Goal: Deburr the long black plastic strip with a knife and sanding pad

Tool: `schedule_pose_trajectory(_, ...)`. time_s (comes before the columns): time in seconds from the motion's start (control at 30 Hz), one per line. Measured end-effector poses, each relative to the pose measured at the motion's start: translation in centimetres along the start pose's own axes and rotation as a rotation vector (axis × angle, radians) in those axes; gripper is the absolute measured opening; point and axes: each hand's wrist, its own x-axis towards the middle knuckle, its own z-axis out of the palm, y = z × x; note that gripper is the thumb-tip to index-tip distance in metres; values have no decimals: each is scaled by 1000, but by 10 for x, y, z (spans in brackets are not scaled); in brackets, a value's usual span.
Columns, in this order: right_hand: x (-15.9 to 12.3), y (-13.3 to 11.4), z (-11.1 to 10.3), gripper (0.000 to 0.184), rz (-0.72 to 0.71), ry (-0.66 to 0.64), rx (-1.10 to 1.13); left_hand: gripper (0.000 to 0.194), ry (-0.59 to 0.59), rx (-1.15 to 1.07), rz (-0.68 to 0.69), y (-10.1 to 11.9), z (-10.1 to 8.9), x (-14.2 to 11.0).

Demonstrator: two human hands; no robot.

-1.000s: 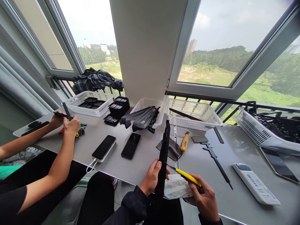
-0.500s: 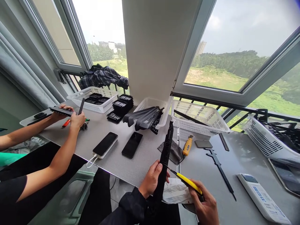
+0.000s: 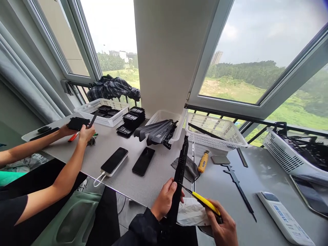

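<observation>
- Your left hand [image 3: 164, 200] wraps the long black plastic strip [image 3: 179, 177], upright over the table [image 3: 153, 177] edge
- Your right hand [image 3: 224, 227] grips the yellow utility knife [image 3: 205, 202], blade tip touching the strip

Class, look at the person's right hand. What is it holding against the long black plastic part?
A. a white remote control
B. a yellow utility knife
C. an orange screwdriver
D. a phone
B: the right hand holds a yellow utility knife, its blade tip at the long black plastic part in the left hand.
</observation>
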Motion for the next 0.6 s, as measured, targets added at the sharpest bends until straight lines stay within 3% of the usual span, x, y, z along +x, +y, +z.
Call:
schedule_pose_trajectory(0.23,3,5,-1,37,0,-53,14,57,-7,6,7,-4,-1,0)
schedule_pose_trajectory(0.43,3,-7,1,41,21,12,17,57,-6,6,-4,-2,-1,1)
schedule_pose_trajectory(0.6,2,-4,0,40,16,-18,3,57,-15,23,-8,-3,-2,2)
